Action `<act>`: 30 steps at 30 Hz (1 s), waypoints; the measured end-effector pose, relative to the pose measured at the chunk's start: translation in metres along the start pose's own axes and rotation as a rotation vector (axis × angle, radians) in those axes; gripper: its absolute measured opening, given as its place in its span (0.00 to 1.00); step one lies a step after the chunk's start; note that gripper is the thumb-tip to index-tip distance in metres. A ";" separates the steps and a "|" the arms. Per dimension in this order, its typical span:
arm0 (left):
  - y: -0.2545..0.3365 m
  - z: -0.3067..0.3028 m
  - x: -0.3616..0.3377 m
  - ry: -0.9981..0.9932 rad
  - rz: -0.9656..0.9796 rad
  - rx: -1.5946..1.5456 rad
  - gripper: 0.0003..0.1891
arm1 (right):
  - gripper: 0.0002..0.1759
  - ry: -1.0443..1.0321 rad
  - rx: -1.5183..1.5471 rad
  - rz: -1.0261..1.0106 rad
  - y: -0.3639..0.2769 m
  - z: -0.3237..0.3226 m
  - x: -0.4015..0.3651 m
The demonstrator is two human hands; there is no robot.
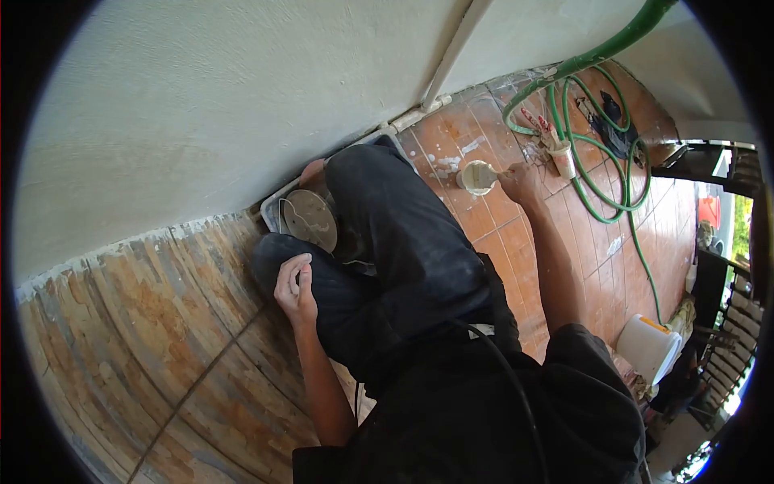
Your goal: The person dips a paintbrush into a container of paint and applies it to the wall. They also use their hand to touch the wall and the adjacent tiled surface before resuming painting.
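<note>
While the person crouches in dark trousers at the foot of the cream plastered wall (201, 97), the right hand (522, 182) stretches out over the terracotta tiled floor (500, 234). It is closed around a thin pale-handled tool (503, 173), whose tip rests in a small round tub of cream-coloured paste (477, 177). The tub stands on the tiles, near the floor's edge along the wall. The left hand (295, 287) rests on the raised knee with its fingers curled in towards the palm; I cannot tell whether it holds anything. Just beyond that knee, a round grey metal disc (310, 218) lies on a flat grey tray (272, 211) against the wall's base. Past the tub, a coiled green hose (598, 165) sprawls over the tiles, with a small tan cup (563, 158) inside its loops. A white plastic bucket (645, 347) stands well apart, towards the floor's far edge.
</note>
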State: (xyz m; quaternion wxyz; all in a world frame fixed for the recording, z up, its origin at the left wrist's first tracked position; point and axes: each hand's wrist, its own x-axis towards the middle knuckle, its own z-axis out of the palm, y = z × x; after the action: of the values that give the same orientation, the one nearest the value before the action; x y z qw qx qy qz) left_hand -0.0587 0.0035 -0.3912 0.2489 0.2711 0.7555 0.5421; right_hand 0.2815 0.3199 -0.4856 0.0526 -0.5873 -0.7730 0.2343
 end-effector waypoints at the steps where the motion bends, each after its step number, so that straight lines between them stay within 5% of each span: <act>1: -0.001 0.001 0.002 -0.015 0.000 -0.001 0.08 | 0.16 0.027 0.018 -0.053 0.002 0.005 0.003; 30: -0.006 0.001 -0.004 0.030 0.026 -0.014 0.07 | 0.20 -0.024 0.059 0.065 0.017 0.018 -0.003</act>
State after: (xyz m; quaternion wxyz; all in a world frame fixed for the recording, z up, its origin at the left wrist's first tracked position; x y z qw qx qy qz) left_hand -0.0562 0.0001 -0.3970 0.2323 0.2711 0.7517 0.5545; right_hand 0.2915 0.3152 -0.5081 0.0529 -0.6074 -0.7468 0.2658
